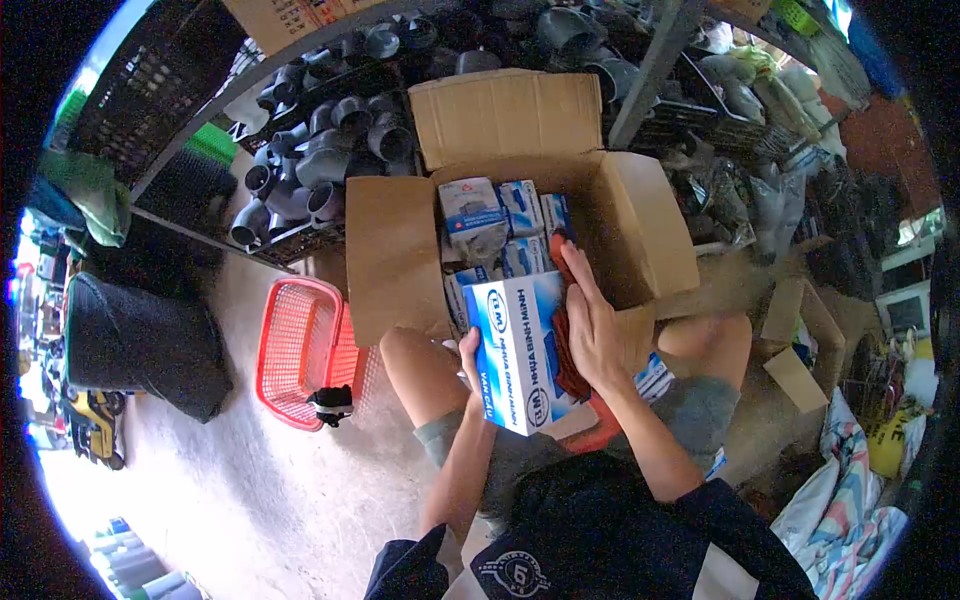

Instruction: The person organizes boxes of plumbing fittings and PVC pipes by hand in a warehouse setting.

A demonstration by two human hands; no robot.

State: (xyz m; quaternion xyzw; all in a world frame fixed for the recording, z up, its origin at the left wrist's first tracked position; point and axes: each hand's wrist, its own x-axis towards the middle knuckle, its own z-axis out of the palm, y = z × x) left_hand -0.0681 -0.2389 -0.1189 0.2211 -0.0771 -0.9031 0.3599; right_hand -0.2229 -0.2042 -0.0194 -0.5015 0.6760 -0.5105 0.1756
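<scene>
A white and blue printed box (515, 352) is held tilted above my lap, in front of an open cardboard carton (505, 120). My left hand (470, 362) grips its left side, the thumb along the edge. My right hand (592, 325) lies at the box's right side with its fingers stretched out, over a dark red cloth-like item (568, 360) whose exact form I cannot make out. Inside the carton, several similar small boxes (522, 208) are stacked on the left.
A red plastic basket (297, 290) stands at the left on the floor. Grey pipe fittings (325, 165) fill crates behind it. At the right lie a smaller open carton (797, 380) and plastic sacks (850, 480). A black bag (145, 345) is far left.
</scene>
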